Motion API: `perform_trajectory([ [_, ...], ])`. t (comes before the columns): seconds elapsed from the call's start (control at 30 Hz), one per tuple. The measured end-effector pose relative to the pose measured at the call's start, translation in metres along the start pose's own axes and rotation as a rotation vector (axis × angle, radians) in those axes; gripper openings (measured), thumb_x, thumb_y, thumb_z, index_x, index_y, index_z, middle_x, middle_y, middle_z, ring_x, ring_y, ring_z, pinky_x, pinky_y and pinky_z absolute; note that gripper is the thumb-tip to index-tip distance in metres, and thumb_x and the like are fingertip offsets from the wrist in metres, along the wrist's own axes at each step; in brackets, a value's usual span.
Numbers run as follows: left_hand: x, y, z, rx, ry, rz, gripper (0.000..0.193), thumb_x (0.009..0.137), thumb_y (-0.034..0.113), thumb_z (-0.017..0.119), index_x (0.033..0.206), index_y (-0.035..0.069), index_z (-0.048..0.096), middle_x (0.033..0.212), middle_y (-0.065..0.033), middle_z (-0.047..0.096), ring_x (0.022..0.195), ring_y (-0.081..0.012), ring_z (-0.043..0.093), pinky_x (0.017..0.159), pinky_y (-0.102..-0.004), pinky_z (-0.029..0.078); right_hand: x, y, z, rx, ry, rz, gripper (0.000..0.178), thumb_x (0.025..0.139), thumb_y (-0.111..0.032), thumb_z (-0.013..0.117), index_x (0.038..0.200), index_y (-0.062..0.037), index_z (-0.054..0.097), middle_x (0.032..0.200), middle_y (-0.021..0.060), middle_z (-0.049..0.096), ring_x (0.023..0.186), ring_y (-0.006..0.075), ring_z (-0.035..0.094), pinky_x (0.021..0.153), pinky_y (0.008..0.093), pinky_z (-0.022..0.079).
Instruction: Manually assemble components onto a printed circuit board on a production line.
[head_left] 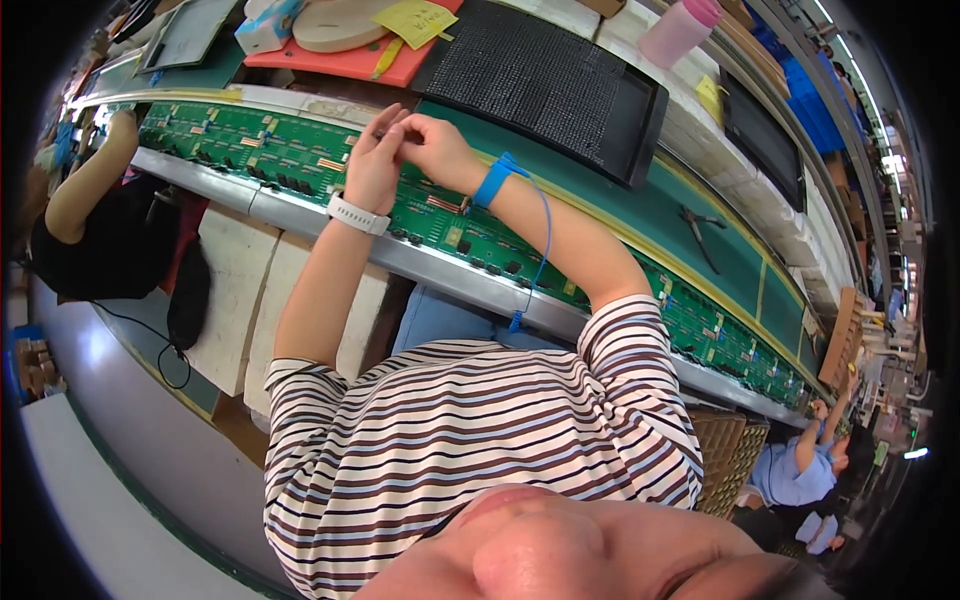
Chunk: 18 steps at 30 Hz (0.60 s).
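Observation:
My left hand [374, 170] and my right hand [438, 152] meet at the fingertips, just above a row of green circuit boards [440, 222]. Both hands are closed in a pinch, thumbs and fingers pressed together. Anything between them is too small or hidden to make out. A white watch [358, 213] sits on my left wrist. Around my right wrist is a blue anti-static strap [493, 180], its coiled cord running down to the metal rail [440, 268]. Beyond my right hand lies a black tray [520, 80] filled with rows of small dark parts.
Pliers [702, 235] lie on the green bench surface at the right. A pink bottle [680, 32] stands at the back. A red mat [335, 62] carries a round roll and a yellow note [415, 20]. Co-workers sit along the line, one left [100, 220], one far right [797, 470].

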<state>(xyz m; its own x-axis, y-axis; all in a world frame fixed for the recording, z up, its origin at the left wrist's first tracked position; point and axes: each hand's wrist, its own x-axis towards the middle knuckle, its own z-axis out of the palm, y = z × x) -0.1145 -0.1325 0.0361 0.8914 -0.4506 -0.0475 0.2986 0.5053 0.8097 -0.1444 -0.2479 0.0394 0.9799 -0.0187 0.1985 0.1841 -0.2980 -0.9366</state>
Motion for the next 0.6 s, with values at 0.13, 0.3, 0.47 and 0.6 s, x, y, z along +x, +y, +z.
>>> perform_trajectory([
  [0.13,-0.004,0.002,-0.001,0.214,0.061,0.091,0.041,0.089,0.009,0.047,0.126,-0.004,0.035,0.128,-0.0153,0.041,0.113,-0.0223,0.045,0.094,-0.0298,0.036,0.012,0.013,-0.007,0.222,-0.03,0.104,0.019,0.078,-0.015,0.063,0.089,0.0,0.059,0.078,0.0043,0.061,0.068,0.0118,0.055,0.062,0.0263,0.046],
  [0.3,0.002,0.03,-0.046,1.524,0.062,0.612,0.044,0.081,0.023,0.056,0.122,0.01,0.046,0.123,-0.017,0.047,0.118,-0.0367,0.039,0.099,-0.0459,0.028,0.029,0.025,-0.027,0.286,-0.105,0.397,0.012,0.081,-0.011,0.06,0.088,-0.0018,0.06,0.074,0.0017,0.058,0.06,0.0069,0.049,0.053,0.021,0.042],
  [0.47,-0.001,0.033,-0.069,2.053,0.273,0.53,0.038,0.085,0.031,0.047,0.118,0.013,0.047,0.118,-0.0158,0.051,0.112,-0.0329,0.046,0.094,-0.0636,0.02,0.04,0.044,-0.025,-0.378,-0.154,0.062,0.016,0.077,-0.015,0.055,0.086,-0.0047,0.064,0.08,0.0095,0.064,0.07,0.021,0.061,0.062,0.0335,0.048],
  [0.6,-0.013,0.041,-0.062,2.104,0.232,0.194,0.032,0.087,0.032,0.045,0.111,0.012,0.05,0.1,-0.0112,0.061,0.102,-0.0286,0.054,0.095,-0.063,0.019,0.04,0.037,-0.012,-0.622,-0.176,-0.012,0.02,0.076,-0.015,0.05,0.086,-0.0057,0.064,0.081,0.0129,0.063,0.078,0.0285,0.06,0.071,0.0376,0.047],
])
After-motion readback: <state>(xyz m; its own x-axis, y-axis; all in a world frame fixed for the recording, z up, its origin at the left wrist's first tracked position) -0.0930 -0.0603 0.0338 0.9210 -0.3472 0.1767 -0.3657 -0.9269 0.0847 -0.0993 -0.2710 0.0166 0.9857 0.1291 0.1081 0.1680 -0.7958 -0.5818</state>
